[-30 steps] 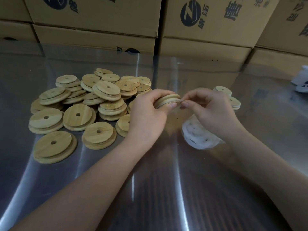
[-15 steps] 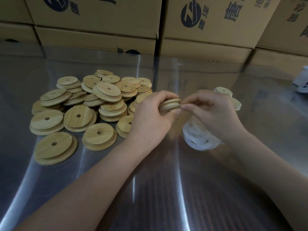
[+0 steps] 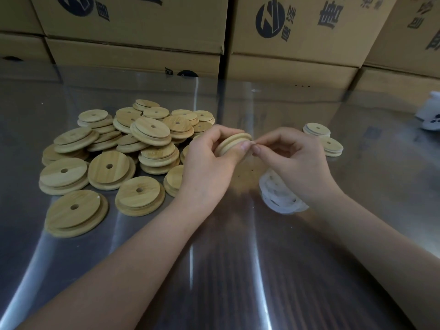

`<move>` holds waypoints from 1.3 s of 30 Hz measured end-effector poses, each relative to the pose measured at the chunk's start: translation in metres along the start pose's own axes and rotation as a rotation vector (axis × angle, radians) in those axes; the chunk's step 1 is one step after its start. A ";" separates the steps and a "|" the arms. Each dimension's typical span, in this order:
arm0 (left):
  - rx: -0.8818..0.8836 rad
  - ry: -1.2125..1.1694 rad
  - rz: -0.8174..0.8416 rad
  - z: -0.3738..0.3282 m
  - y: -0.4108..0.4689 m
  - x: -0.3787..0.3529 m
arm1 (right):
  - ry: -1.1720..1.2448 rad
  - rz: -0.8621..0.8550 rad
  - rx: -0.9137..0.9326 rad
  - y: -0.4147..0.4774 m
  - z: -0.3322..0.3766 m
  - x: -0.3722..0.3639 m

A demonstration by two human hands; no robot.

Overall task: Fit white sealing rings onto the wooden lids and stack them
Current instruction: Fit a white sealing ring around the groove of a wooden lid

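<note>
My left hand (image 3: 209,163) grips a round wooden lid (image 3: 232,142) edge-on above the metal table (image 3: 214,270). My right hand (image 3: 292,160) meets it from the right, its thumb and forefinger pinching at the lid's rim; the white ring there is barely visible. A pile of white sealing rings (image 3: 278,196) lies on the table under my right hand, partly hidden by it. A heap of loose wooden lids (image 3: 123,148) with centre holes lies to the left. Two short stacks of lids (image 3: 329,145) stand behind my right hand.
Stacked cardboard boxes (image 3: 297,44) form a wall along the far edge of the table. A white object (image 3: 431,113) sits at the right edge. The shiny table surface stretches toward me below my forearms.
Both hands stay together on the lid. The lid has tilted slightly and my right fingertips have shifted along its rim.
</note>
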State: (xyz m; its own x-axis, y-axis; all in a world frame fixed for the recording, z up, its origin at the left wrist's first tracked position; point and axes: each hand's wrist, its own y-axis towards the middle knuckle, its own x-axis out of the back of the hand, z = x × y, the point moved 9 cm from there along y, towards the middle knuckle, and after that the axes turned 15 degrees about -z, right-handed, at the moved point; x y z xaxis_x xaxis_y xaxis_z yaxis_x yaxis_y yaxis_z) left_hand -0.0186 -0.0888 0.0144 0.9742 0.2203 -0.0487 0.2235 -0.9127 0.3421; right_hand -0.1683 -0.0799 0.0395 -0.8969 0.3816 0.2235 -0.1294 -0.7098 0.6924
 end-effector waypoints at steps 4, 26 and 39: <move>-0.037 0.017 0.018 -0.004 0.001 -0.002 | -0.015 0.010 -0.066 0.004 -0.006 0.004; -0.152 0.207 0.124 -0.008 -0.004 -0.010 | -0.119 0.130 0.097 0.004 0.011 -0.001; 0.108 -0.048 0.013 0.005 0.005 0.003 | 0.006 0.113 -0.184 0.000 -0.013 -0.003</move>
State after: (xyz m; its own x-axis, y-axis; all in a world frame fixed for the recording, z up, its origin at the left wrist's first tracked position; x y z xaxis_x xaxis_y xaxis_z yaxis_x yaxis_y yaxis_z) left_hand -0.0144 -0.0941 0.0109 0.9769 0.1938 -0.0905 0.2103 -0.9477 0.2401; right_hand -0.1711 -0.0890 0.0294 -0.9127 0.2899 0.2880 -0.1022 -0.8444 0.5259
